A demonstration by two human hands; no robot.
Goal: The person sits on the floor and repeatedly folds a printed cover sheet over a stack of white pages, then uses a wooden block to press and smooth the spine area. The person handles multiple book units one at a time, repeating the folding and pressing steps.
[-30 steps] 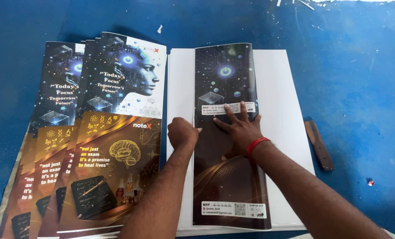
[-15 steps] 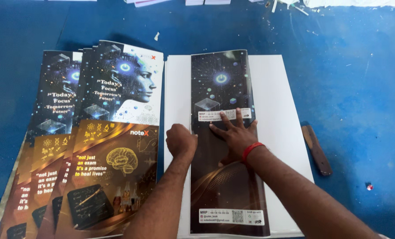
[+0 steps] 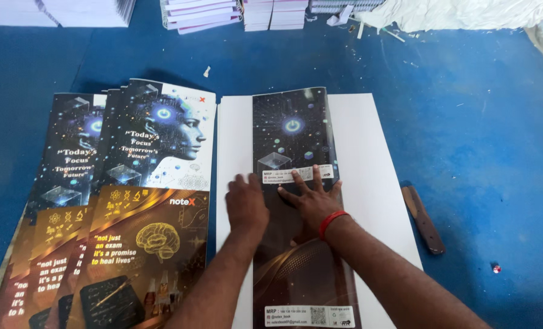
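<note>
Blue surface (image 3: 478, 140) carries a white sheet (image 3: 375, 158) with a dark printed cover strip (image 3: 290, 134) laid down its middle. The left hand (image 3: 245, 204) and right hand (image 3: 311, 198) press flat, fingers spread, gripping nothing, apparently pinning the strip. Fanned covers (image 3: 131, 201) lie just left.

Bare forearms, red wristband (image 3: 332, 220) on right wrist

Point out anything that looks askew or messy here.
The covers at left lie fanned and tilted rather than squared. Paper scraps litter the blue floor. The folded cover under both hands lies roughly straight on the white sheet.
</note>
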